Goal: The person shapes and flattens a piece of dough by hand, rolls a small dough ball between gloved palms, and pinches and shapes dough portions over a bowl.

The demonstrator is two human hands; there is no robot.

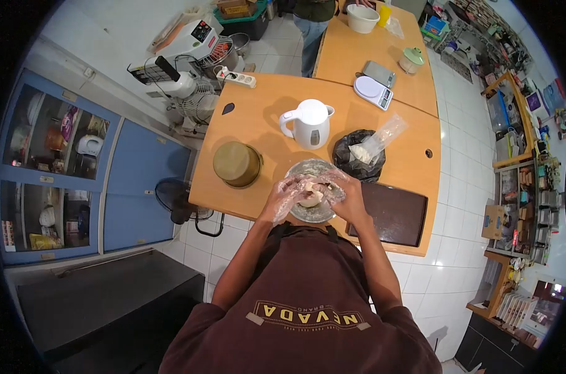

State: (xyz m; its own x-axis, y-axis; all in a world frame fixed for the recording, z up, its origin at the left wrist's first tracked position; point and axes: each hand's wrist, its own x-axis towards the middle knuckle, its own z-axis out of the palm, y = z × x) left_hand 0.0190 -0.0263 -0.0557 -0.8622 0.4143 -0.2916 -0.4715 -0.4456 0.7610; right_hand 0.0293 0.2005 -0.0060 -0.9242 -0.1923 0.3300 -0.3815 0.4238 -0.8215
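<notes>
A metal bowl (314,215) dusted with flour stands at the table's front edge, close to my body. Over it, my left hand (289,194) and my right hand (340,192) meet around a pale lump of dough (311,197). White flour or dough coats both hands. The fingers of each hand are curled against the dough, which is partly hidden by them. Just right of the bowl lies a dark rectangular tray (392,215). Behind the bowl is a white electric kettle (311,124).
A brown round container (236,164) stands left, a black plastic bag (358,163) with a clear bag of white powder (376,144) right. Farther back are a white scale (373,91), a power strip (238,78) and a lidded jar (411,60). Another person (313,28) stands beyond.
</notes>
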